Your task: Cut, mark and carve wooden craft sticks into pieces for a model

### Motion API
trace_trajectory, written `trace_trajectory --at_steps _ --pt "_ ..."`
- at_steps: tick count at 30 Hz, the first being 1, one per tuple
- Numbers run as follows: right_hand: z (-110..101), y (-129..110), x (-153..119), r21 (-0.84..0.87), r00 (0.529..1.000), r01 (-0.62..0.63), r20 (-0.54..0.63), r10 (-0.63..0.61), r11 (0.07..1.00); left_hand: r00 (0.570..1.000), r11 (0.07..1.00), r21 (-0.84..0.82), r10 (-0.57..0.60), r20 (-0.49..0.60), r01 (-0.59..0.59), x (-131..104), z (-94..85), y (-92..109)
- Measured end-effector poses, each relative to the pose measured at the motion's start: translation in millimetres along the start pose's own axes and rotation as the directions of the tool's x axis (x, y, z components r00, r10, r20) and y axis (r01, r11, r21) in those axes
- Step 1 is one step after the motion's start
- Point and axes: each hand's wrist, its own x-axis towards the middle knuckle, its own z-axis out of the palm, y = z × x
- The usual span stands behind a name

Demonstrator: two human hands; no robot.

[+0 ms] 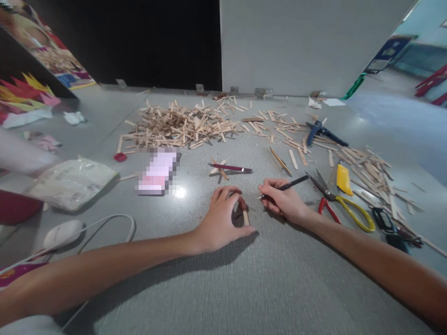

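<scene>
Along the far edge of the table (265,284), a black panel (139,42) and a grey panel (307,42) stand upright. In front of them I see a broad heap of wooden sticks (185,123), with more scattered toward the right edge. Near the left edge lies a plastic packet (75,184). Around the table's middle, the left hand (218,221) curves its fingers into a C; the right hand (284,200) has its fingers pressed together. Scissors (327,191) rest right of that hand, and a phone (159,172), its screen blurred, lies left of the middle. Close to the scissors sits a yellow object (344,179). The right fingers pinch a black pen (293,183), tip pointing left; a maroon pen (237,169) lies farther off. Smallest, a short stick (245,217) is pinched between the left thumb and fingers.
</scene>
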Motion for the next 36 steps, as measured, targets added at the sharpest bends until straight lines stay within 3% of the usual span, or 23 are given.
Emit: trace_trajectory --at_steps 10,17,21,24,29,33,36 --pt "-0.7 0.1 -0.2 0.032 1.000 0.006 0.014 -0.007 0.999 0.996 0.991 0.124 0.051 -0.076 -0.041 2.0 -5.5 -0.9" --pt "-1.0 2.7 0.0 0.041 0.999 0.011 0.032 -0.013 0.999 0.988 0.948 0.280 0.142 0.061 -0.154 5.6 -17.6 -1.0" --pt "-0.1 0.9 -0.9 0.049 0.999 0.022 0.039 -0.024 0.999 0.936 0.876 0.340 0.285 0.208 -0.342 7.6 -16.9 -2.9" --pt "0.8 -0.2 -1.3 0.050 0.999 0.029 0.043 -0.031 0.998 0.917 0.836 0.387 0.309 0.252 -0.388 7.2 -14.1 -5.0" --pt "0.8 -0.1 -2.1 0.041 0.998 0.030 0.052 -0.033 0.999 0.944 0.853 0.411 0.261 0.200 -0.322 5.3 -14.4 -6.2" --pt "1.0 -0.5 -2.6 0.034 0.998 0.031 0.055 -0.033 0.999 0.992 0.926 0.359 0.124 0.010 -0.119 4.6 -15.5 -3.2" --pt "2.1 -2.5 -3.1 0.027 0.997 0.038 0.060 -0.040 0.999 0.993 0.923 0.379 0.102 -0.066 -0.070 5.1 -10.5 -2.4"
